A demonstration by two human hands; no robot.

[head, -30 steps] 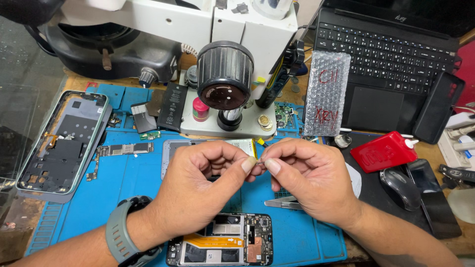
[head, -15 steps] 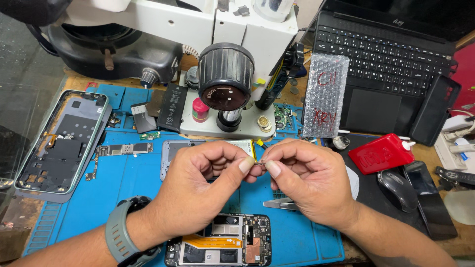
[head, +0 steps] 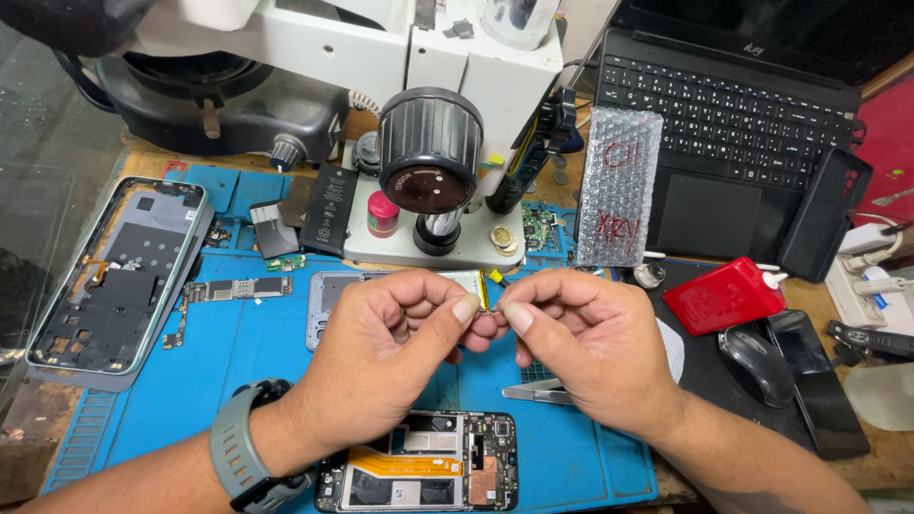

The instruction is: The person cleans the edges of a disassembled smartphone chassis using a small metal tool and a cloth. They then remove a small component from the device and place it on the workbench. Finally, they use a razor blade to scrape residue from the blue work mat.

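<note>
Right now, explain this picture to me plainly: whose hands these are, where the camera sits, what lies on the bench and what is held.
The camera sits on the person's head and looks down at their own two bare hands. The left hand, with a grey watch on its wrist, and the right hand meet fingertip to fingertip, pinching something too small to identify. Below them an opened phone lies on a blue work mat. A phone frame lies to the left, a microscope stands behind, tweezers lie under the right hand, and a laptop, a red bottle and a mouse are to the right.
</note>
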